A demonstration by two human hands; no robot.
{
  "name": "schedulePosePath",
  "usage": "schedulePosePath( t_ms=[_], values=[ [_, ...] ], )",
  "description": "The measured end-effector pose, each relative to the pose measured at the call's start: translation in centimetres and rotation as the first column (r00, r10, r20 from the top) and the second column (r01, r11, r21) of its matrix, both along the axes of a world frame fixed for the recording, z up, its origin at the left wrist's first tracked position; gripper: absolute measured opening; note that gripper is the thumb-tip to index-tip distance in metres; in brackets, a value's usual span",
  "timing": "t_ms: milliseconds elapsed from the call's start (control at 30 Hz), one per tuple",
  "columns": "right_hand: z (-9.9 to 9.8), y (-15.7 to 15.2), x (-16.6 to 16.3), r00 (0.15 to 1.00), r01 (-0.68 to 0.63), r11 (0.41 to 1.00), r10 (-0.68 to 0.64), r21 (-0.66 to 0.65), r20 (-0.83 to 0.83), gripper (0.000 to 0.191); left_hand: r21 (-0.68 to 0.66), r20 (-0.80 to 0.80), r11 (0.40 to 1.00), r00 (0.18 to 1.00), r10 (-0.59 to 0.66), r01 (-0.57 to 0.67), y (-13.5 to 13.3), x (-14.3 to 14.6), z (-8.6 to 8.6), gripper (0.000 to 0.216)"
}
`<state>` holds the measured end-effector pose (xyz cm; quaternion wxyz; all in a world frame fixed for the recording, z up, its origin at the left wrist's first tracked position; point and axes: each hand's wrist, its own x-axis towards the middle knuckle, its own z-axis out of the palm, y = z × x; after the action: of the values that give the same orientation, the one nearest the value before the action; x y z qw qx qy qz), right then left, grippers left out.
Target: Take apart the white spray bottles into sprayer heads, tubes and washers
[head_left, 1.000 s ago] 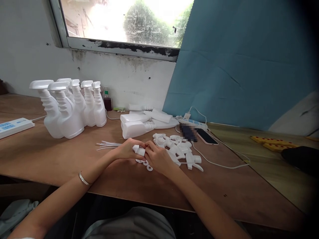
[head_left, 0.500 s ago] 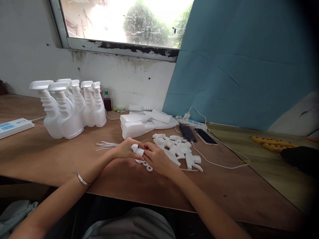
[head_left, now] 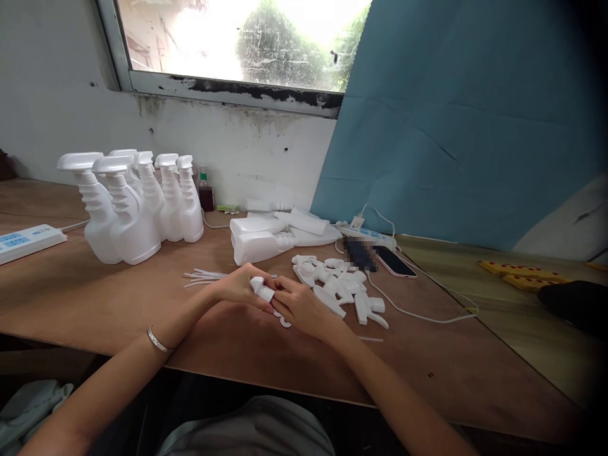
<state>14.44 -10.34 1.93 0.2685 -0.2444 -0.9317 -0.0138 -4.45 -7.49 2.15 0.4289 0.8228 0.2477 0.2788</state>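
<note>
My left hand is closed round a white spray trigger head, its collar turned toward the right. At that collar, the bent fingers of my right hand press together. A thin white dip tube shows beyond my right wrist and appears held in that hand; its other end is hidden. Under the fingers, small white ring washers lie partly covered on the table. More dip tubes lie behind my left wrist. A pile of loose trigger heads is just past my right hand.
Several assembled white spray bottles stand at the left near a power strip. Bottles without heads lie stacked ahead. At the right are a phone, a white cable and another power strip.
The dip tube end beside my right wrist has shifted toward me, away from the loose heads. My right hand has turned slightly at the collar, and the washers are more covered.
</note>
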Motion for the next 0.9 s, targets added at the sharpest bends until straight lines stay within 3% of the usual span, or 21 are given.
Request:
schedulePosePath(
  t_ms=[267,667,767,900],
  values=[
    [1.7,-1.0,-0.2,0.996,-0.066,0.958,0.046,-0.278,-0.08,0.026,-0.21,0.095,0.973,0.992,-0.083,0.101,-0.2,-0.1,0.3,0.024],
    [2.3,-0.9,0.1,0.988,-0.151,0.906,0.121,-0.396,-0.1,0.025,-0.258,0.118,0.957,0.987,-0.107,0.135,-0.4,0.2,0.4,0.022],
    [2.9,-1.3,0.3,0.976,-0.208,0.87,0.154,-0.446,-0.153,0.031,-0.263,0.218,0.962,0.976,-0.012,0.071,0.2,-1.2,1.1,0.023],
    [3.3,-2.0,0.6,0.957,-0.275,0.808,0.18,-0.521,-0.226,0.038,-0.27,0.416,0.958,0.886,0.206,-0.096,1.5,-4.2,1.9,0.018]
  ],
)
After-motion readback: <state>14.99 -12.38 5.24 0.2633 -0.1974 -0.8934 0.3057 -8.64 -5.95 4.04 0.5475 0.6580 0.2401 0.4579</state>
